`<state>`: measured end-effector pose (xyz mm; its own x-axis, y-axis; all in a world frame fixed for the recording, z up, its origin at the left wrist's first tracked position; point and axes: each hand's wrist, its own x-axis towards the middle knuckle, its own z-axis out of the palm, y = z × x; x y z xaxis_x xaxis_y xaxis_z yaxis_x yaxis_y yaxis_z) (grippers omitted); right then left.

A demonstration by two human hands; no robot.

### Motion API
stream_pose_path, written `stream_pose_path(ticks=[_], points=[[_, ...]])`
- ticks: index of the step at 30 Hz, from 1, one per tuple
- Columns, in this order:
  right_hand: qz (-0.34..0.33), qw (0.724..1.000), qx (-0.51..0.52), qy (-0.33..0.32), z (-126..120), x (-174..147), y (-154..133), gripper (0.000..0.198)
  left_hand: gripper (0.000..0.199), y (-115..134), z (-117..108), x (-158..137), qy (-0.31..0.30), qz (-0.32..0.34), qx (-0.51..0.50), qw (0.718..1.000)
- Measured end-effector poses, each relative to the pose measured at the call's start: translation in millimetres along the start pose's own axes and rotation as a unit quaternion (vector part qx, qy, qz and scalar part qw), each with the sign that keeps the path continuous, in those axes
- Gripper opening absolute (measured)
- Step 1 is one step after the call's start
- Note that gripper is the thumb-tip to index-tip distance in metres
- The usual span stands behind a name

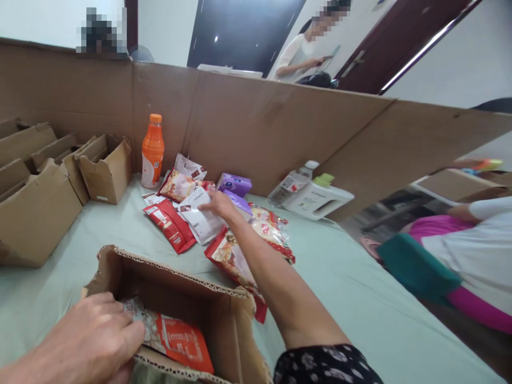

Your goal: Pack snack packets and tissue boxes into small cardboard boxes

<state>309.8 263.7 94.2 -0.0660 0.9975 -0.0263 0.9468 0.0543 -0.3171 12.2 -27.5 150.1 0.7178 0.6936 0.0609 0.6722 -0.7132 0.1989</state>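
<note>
The left hand [98, 333] has its grip curled over an open brown cardboard box [180, 293]; the right hand [218, 206] touches 1 flat white pouch [198, 217], grip closure unclear.

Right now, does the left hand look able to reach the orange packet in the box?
Probably yes: the left hand is at the rim of the open box, and no other item seems to lie on the orange packet.

White pouch [196, 216], orange bottle [153, 149], white-patterned black sleeve [324, 367]
</note>
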Motion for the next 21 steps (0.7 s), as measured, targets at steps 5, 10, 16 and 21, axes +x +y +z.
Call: stream_pose_path(ticks=[5, 10, 16, 21], points=[[-0.064, 0.987, 0.136, 0.049, -16.9, -37.4, -5.6, 0.011, 0.018, 2.8, -9.9, -1.7, -0.02, -0.035, 0.02, 0.999], [-0.095, 0.949, 0.266, 0.138, -38.5, -71.2, -4.1, 0.022, 0.018, 2.6, -7.5, -0.9, -0.041, -0.034, 0.05, 0.997], [-0.136, 0.865, 0.427, 0.224, -75.1, -112.3, 0.2, 0.043, 0.017, 2.1, -9.2, -2.3, -0.043, -0.033, 0.07, 0.996], [-0.185, 0.83, 0.476, 0.224, -95.0, -177.7, -24.6, 0.047, 0.017, 2.2, -7.8, -1.6, -0.05, -0.034, 0.058, 0.997]])
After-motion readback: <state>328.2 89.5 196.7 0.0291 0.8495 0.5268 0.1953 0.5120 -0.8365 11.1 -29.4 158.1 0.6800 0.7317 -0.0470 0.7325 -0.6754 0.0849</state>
